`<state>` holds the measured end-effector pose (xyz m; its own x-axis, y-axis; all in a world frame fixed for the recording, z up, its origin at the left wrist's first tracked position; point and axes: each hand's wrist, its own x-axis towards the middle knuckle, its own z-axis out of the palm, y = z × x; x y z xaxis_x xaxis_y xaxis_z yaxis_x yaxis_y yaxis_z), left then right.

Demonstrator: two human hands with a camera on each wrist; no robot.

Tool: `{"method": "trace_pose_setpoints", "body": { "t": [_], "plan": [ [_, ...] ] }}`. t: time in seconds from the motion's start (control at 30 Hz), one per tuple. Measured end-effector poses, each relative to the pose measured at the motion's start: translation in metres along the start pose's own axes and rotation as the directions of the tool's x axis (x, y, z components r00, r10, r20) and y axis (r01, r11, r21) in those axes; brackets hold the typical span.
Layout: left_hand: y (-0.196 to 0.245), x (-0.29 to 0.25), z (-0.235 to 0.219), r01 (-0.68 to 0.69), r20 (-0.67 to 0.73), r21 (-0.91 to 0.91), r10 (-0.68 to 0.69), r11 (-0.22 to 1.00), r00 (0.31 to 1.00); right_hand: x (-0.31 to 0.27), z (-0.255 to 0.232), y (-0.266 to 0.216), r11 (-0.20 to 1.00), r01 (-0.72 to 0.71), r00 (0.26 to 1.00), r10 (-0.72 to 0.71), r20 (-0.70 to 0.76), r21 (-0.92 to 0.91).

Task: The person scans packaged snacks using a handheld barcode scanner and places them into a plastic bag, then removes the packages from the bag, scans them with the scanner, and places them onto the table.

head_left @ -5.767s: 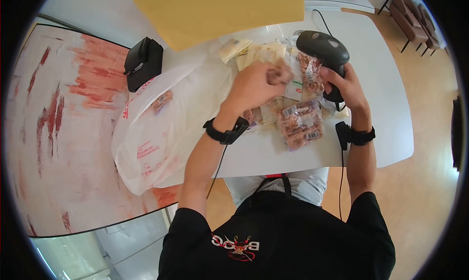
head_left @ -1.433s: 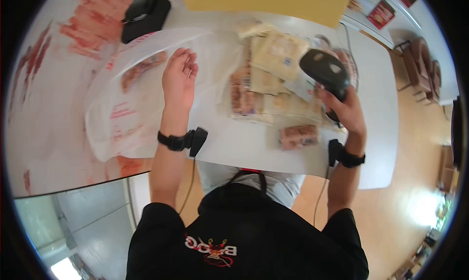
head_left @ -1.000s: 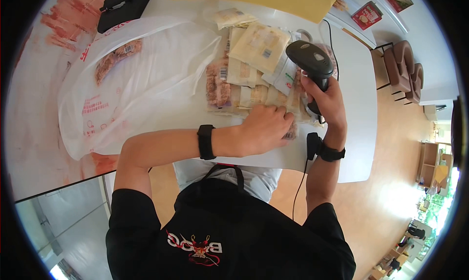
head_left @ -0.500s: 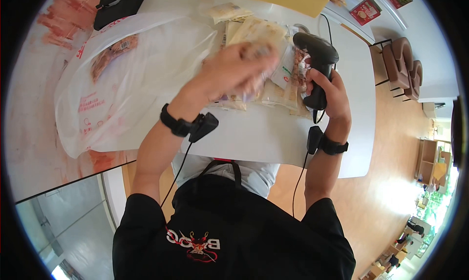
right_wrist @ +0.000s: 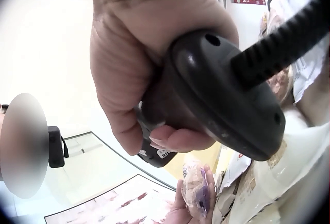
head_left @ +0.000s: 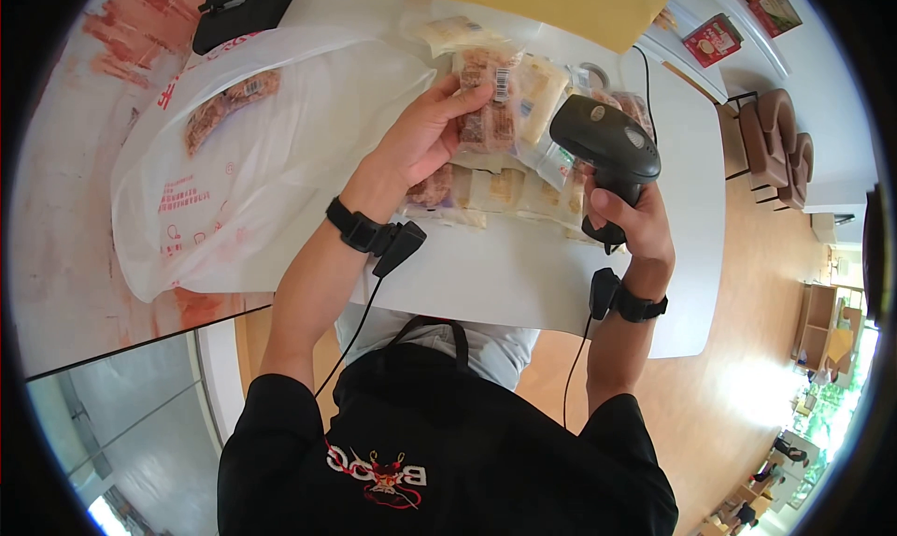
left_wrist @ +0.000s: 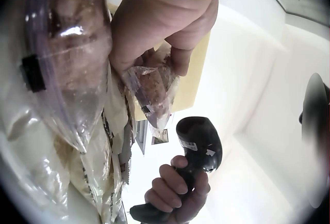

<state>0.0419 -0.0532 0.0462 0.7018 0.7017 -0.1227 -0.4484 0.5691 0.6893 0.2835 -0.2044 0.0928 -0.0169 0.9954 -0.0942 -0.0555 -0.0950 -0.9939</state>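
Observation:
In the head view the left hand (head_left: 422,136) grips a clear packet of reddish-brown food (head_left: 488,101), thumb on its front beside a barcode label. This packet (left_wrist: 153,89) shows between thumb and fingers in the left wrist view. The right hand (head_left: 637,220) holds a black handheld scanner (head_left: 605,142) by its handle, its head tilted toward the packet. In the right wrist view, fingers wrap the scanner's handle (right_wrist: 221,95), a coiled cable leaving its base. Pale flat packets (head_left: 542,95) and another reddish packet (head_left: 432,188) lie beneath and beside the held one.
A white plastic bag (head_left: 280,176) with one reddish packet (head_left: 229,106) in it lies on the left. Behind it sits a black case (head_left: 245,11). A yellow sheet (head_left: 523,1) spans the table's far side. Reddish packets (head_left: 632,108) lie behind the scanner; a cable (head_left: 648,92) runs nearby.
The left hand, a moving blur over the pile half a second ago, now holds its packet up with the barcode showing. The scanner's head has turned and come down slightly toward that packet.

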Motion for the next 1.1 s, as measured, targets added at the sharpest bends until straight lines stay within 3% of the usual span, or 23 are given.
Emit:
{"method": "trace_pose_setpoints", "body": {
  "t": [0.17, 0.23, 0.3, 0.37, 0.4, 0.43, 0.5, 0.53, 0.57, 0.63, 0.67, 0.7, 0.77, 0.8, 0.83, 0.87, 0.9, 0.97, 1.03, 1.1],
  "plan": [
    [-0.003, 0.002, -0.004, -0.026, 0.043, -0.042, 0.028, 0.999, 0.999, 0.000, 0.002, 0.005, 1.000, -0.014, 0.999, 0.013, -0.035, -0.019],
    [-0.004, 0.003, -0.005, -0.012, 0.016, -0.074, 0.013, 0.997, 1.000, 0.005, -0.002, 0.016, 0.996, 0.090, 0.996, -0.090, -0.006, -0.010],
    [-0.003, -0.001, -0.005, 0.006, -0.008, -0.105, -0.007, 0.994, 1.000, 0.006, 0.004, 0.006, 1.000, 0.001, 0.999, -0.003, -0.046, -0.029],
    [0.002, -0.010, 0.004, -0.079, -0.143, -0.161, 0.056, 0.984, 0.988, 0.007, 0.006, 0.005, 0.998, -0.058, 0.997, 0.056, -0.049, -0.035],
    [0.004, -0.019, 0.012, -0.125, -0.309, -0.129, 0.080, 0.984, 0.948, 0.008, 0.007, 0.005, 0.998, -0.052, 0.997, 0.049, -0.060, -0.046],
    [0.002, -0.025, 0.001, -0.113, -0.313, -0.111, 0.073, 0.987, 0.947, 0.009, 0.007, 0.006, 0.999, -0.048, 0.997, 0.047, -0.065, -0.024],
    [0.002, -0.044, -0.033, -0.257, -0.095, -0.356, 0.238, 0.898, 0.967, 0.009, 0.004, 0.008, 0.994, -0.086, 0.993, 0.081, -0.081, -0.068],
    [0.010, -0.054, -0.035, -0.384, -0.294, -0.314, 0.296, 0.868, 0.909, 0.008, 0.006, 0.007, 0.993, -0.091, 0.992, 0.084, -0.091, -0.077],
    [0.020, -0.065, -0.038, -0.499, -0.477, -0.248, 0.343, 0.831, 0.809, 0.009, 0.005, 0.006, 0.994, -0.095, 0.991, 0.089, -0.105, -0.061],
    [0.049, -0.087, -0.075, -0.599, -0.549, -0.322, 0.371, 0.733, 0.749, 0.008, 0.004, 0.007, 0.987, -0.117, 0.988, 0.105, -0.110, -0.114],
    [0.066, -0.088, -0.082, -0.708, -0.742, -0.166, 0.386, 0.686, 0.548, 0.008, 0.006, 0.007, 0.987, -0.111, 0.987, 0.095, -0.131, -0.118],
    [0.084, -0.088, -0.090, -0.771, -0.872, 0.016, 0.387, 0.637, 0.301, 0.007, 0.006, 0.007, 0.988, -0.113, 0.986, 0.097, -0.137, -0.108],
    [0.115, -0.100, -0.136, -0.852, -0.785, 0.068, 0.555, 0.519, 0.275, 0.008, 0.005, 0.004, 0.980, -0.124, 0.989, 0.109, -0.099, -0.155],
    [0.131, -0.108, -0.177, -0.851, -0.783, 0.068, 0.556, 0.521, 0.278, 0.008, 0.005, 0.004, 0.981, -0.123, 0.989, 0.108, -0.102, -0.153],
    [0.144, -0.117, -0.225, -0.553, -0.579, 0.599, 0.790, 0.579, 0.200, 0.008, 0.005, 0.004, 0.979, -0.123, 0.989, 0.108, -0.100, -0.161],
    [0.153, -0.122, -0.250, -0.106, -0.295, 0.937, 0.916, 0.333, 0.273, 0.008, 0.005, 0.004, 0.978, -0.125, 0.989, 0.110, -0.096, -0.169],
    [0.158, -0.122, -0.251, -0.107, -0.294, 0.937, 0.916, 0.333, 0.271, 0.008, 0.005, 0.004, 0.978, -0.123, 0.989, 0.108, -0.096, -0.170],
    [0.173, -0.123, -0.241, -0.259, -0.499, 0.793, 0.832, 0.552, 0.243, 0.007, 0.006, 0.004, 0.977, -0.129, 0.988, 0.112, -0.110, -0.168],
    [0.189, -0.120, -0.228, -0.408, -0.674, 0.578, 0.695, 0.707, 0.250, 0.008, 0.006, 0.005, 0.978, -0.127, 0.988, 0.109, -0.112, -0.164],
    [0.197, -0.117, -0.218, -0.534, -0.801, 0.315, 0.521, 0.785, 0.295, 0.009, 0.005, 0.005, 0.980, -0.125, 0.987, 0.107, -0.116, -0.157]
  ]
}}
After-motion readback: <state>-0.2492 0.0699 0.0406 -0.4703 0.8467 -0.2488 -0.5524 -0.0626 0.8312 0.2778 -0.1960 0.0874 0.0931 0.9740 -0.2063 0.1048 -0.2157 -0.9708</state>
